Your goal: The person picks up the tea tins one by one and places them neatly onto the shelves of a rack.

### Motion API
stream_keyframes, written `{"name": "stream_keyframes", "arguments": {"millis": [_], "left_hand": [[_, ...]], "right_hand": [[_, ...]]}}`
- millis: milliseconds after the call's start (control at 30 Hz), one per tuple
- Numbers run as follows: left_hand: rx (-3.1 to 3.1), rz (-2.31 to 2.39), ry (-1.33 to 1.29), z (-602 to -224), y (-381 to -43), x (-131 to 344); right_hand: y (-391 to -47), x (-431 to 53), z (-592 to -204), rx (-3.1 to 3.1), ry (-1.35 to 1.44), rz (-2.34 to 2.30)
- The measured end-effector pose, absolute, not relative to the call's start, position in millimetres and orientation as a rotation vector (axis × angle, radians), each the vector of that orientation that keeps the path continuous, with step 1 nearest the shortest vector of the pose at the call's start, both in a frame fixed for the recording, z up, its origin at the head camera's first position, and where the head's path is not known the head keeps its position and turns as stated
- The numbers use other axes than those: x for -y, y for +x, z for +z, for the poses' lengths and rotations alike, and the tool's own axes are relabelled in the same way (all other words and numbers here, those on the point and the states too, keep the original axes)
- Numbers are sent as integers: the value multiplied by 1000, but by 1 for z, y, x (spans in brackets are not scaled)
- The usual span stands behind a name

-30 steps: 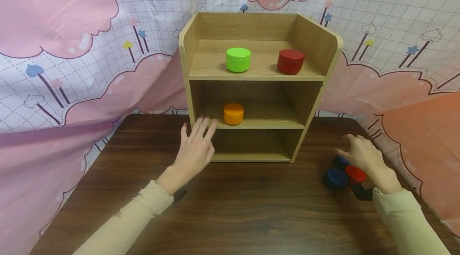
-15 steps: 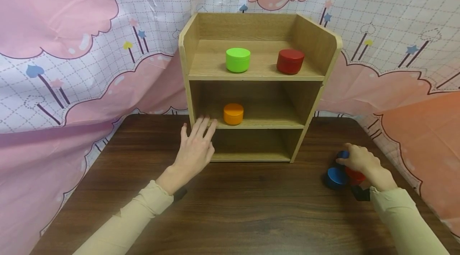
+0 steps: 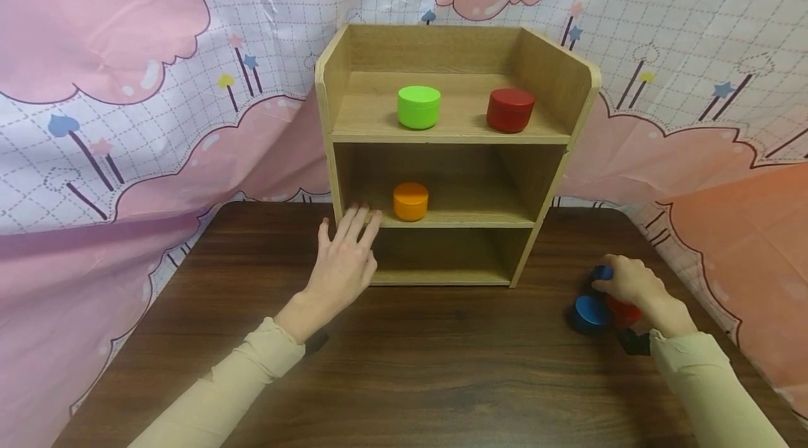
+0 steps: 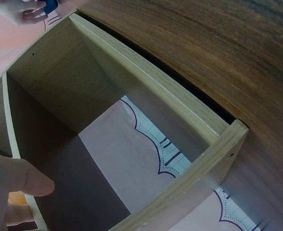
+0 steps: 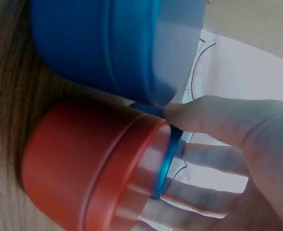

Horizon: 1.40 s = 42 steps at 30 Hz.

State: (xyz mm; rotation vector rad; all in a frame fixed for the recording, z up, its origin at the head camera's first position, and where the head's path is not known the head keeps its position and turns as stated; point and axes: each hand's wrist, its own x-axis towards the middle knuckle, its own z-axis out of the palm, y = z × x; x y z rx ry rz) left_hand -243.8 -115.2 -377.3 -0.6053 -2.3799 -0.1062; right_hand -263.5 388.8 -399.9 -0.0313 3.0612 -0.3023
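Lower than one second ago, the right hand (image 3: pixel 631 287) is curling its grip around the rear blue round metallic-looking tin (image 3: pixel 602 272), standing at ten o'clock from that hand on the dark wooden tabletop (image 3: pixel 429 378); the left hand (image 3: pixel 341 262), farther, is resting released at the pale wooden shelf (image 3: pixel 435 48).

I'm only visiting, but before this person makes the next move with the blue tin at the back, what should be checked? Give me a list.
1. Right hand around the rear blue tin: ok, thumb and fingers are on it.
2. Firm grip: cannot tell from these pictures.
3. Elbow room: not ok, the front blue tin and bright red tin crowd close.
4. Left hand apart from the orange tin: ok, a gap shows.
5. Free space on the middle shelf: ok, bare to the right of the orange tin.
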Motion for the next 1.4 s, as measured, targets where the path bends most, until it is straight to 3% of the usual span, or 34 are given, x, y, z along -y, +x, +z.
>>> {"name": "stream_keyframes", "arguments": {"millis": [1400], "left_hand": [[2379,-117,-598,-379,-243,114]], "right_hand": [[-224,-300,-308,-3262,-424,-340]]}}
